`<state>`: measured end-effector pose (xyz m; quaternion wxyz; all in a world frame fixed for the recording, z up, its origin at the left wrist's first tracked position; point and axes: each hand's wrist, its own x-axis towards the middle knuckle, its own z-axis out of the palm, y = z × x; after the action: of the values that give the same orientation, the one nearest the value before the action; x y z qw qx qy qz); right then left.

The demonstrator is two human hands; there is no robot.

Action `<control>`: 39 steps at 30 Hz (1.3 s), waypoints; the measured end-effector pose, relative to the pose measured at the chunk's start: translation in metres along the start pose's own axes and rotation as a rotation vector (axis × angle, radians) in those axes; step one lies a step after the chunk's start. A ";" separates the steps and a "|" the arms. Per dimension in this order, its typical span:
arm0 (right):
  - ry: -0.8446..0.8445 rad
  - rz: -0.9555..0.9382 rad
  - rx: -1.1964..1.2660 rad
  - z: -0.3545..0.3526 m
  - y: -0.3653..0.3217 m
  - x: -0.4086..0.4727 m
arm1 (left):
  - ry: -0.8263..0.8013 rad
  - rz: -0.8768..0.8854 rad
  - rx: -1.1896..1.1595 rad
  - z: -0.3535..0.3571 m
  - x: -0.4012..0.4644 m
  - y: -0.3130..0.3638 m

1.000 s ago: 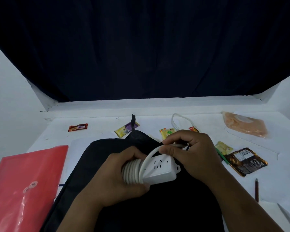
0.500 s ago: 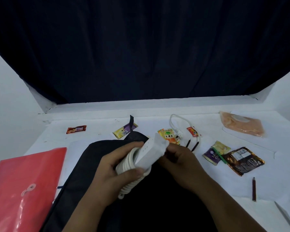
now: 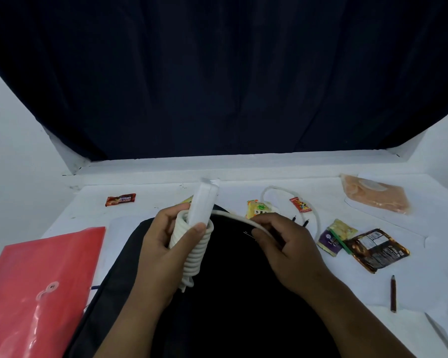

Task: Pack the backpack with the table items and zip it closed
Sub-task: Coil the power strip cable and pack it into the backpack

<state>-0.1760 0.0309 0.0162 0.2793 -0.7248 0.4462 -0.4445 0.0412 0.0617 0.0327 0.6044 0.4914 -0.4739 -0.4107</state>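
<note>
Left hand (image 3: 163,244) grips the upright power strip (image 3: 203,202) about its coiled cord (image 3: 195,251); right hand (image 3: 282,241) pinches the free cord end, rightward, over the backpack (image 3: 230,306)

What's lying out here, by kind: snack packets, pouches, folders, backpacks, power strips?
Snack packets: 7, one half hidden
Orange pouch: 1
Red folder: 1
Backpack: 1
Power strip: 1
Total: 11
</note>
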 end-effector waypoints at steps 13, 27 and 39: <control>-0.236 -0.091 -0.318 0.002 -0.043 0.002 | -0.049 0.102 0.570 0.000 0.004 -0.012; -0.322 -0.080 -0.339 0.012 -0.054 -0.006 | 0.009 0.071 0.664 0.001 -0.001 -0.024; -0.295 0.056 -0.044 0.000 -0.049 -0.010 | 0.028 0.120 0.547 -0.013 0.003 -0.020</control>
<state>-0.1585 0.0613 0.0515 0.3381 -0.7755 0.4301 -0.3152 0.0535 0.0582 0.0127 0.4791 0.6128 -0.5870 -0.2244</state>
